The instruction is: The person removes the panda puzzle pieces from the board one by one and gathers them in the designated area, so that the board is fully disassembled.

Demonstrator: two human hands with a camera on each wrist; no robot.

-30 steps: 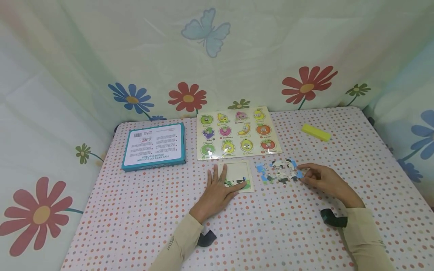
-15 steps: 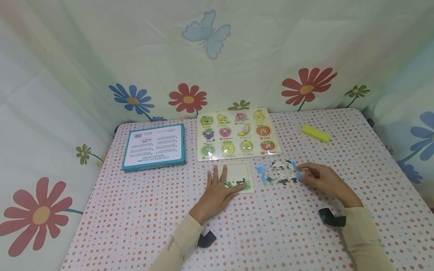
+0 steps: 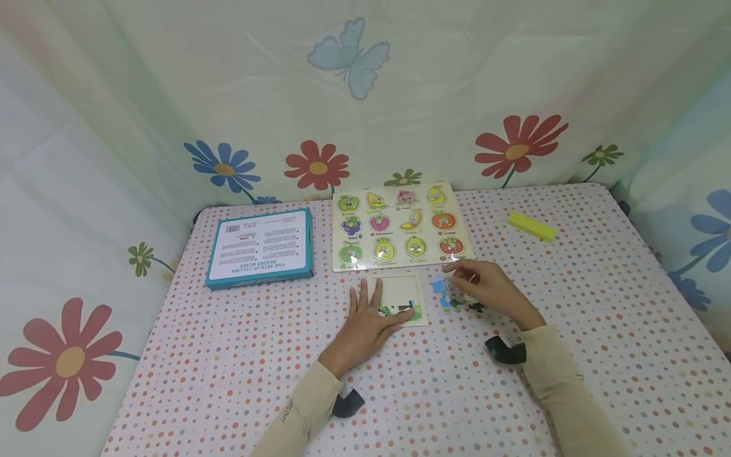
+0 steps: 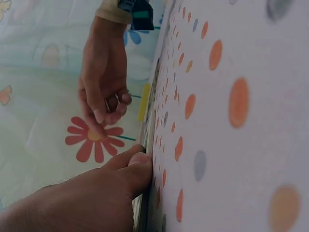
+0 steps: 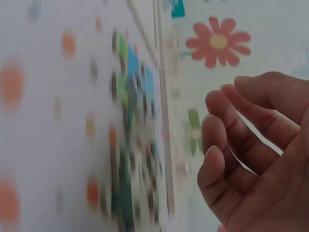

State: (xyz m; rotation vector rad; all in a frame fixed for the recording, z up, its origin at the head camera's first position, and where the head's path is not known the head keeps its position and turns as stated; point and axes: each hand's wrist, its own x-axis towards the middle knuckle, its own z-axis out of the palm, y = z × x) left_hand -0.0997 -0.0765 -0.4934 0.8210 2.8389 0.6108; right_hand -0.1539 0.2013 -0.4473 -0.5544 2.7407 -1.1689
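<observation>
My left hand (image 3: pixel 362 330) rests with spread fingers on a small square puzzle tray (image 3: pixel 424 308). Its thumb lies across the tray's lower part, where green and black-and-white puzzle pieces (image 3: pixel 407 306) are set in; the upper part shows bare board. My right hand (image 3: pixel 491 289) hovers above a loose group of jigsaw pieces (image 3: pixel 440 287) right of the tray, hiding much of their panda picture. In the right wrist view, the fingers (image 5: pixel 215 130) bend loosely with nothing between them, and the blurred jigsaw pieces (image 5: pixel 135 82) lie beside them.
A fruit peg puzzle board (image 3: pixel 400 225) lies behind the tray. To its left is a teal and white box (image 3: pixel 259 247). A yellow block (image 3: pixel 531 226) lies at the back right. Dotted cloth (image 3: pixel 228 368) covers the table, with a flowered curtain (image 3: pixel 257 82) behind.
My right hand has moved left from the right edge of the panda pieces to above them, lifting away from the pieces. The left hand stays on the tray.
</observation>
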